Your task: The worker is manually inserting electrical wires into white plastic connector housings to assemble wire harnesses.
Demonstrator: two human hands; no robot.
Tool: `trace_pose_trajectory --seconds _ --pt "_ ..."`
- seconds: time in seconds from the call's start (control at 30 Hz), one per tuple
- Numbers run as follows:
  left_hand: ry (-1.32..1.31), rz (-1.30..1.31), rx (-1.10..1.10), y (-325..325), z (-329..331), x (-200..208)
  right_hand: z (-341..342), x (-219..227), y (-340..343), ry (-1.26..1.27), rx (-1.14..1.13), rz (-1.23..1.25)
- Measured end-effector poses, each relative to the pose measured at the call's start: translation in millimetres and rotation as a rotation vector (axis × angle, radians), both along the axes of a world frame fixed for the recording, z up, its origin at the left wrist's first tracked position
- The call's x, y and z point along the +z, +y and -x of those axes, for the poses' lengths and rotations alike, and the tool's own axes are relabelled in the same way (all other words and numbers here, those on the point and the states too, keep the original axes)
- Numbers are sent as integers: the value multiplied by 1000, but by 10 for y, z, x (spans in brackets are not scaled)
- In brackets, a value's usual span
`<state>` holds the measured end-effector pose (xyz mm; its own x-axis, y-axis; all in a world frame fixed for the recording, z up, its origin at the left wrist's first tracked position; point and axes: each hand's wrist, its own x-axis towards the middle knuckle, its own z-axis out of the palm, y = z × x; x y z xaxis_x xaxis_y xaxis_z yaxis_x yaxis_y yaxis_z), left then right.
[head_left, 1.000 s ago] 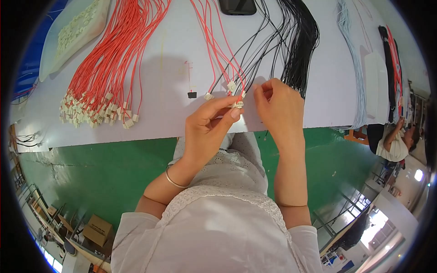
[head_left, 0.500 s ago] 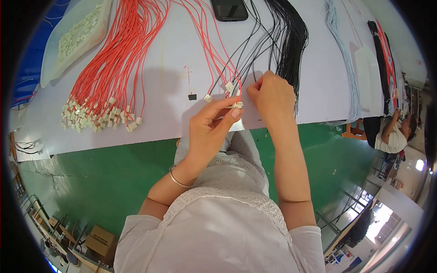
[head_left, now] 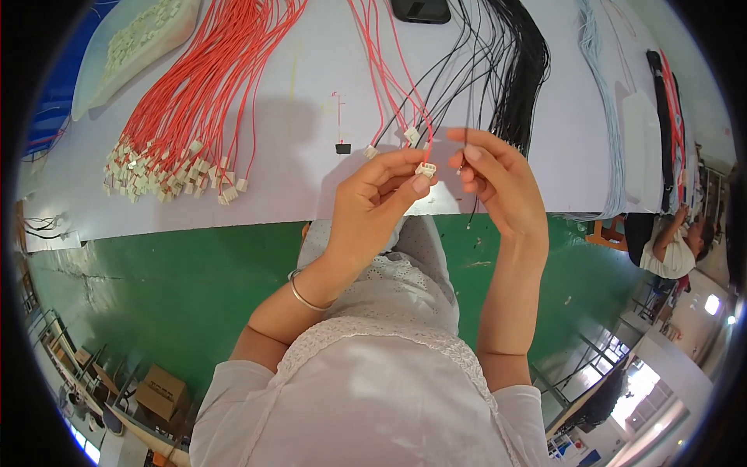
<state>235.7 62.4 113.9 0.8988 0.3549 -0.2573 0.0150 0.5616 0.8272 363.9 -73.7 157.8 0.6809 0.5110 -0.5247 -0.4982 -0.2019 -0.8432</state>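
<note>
My left hand [head_left: 366,194] pinches a small, white, blocky plastic connector [head_left: 426,169] between thumb and fingers. Beside it, at three o'clock, my right hand [head_left: 510,183] grips a thin black wire [head_left: 466,138]. From the connector, on the white flat tabletop [head_left: 299,183], a thick bundle of red wires [head_left: 214,74] lies towards ten o'clock, and a dense black wire bundle [head_left: 525,70] between one and two.
</note>
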Motion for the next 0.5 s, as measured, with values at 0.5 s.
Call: trace_pose_trajectory --seconds 0.5 --pt "60 -61 13 -19 -18 24 129 -207 108 -166 -8 -219"
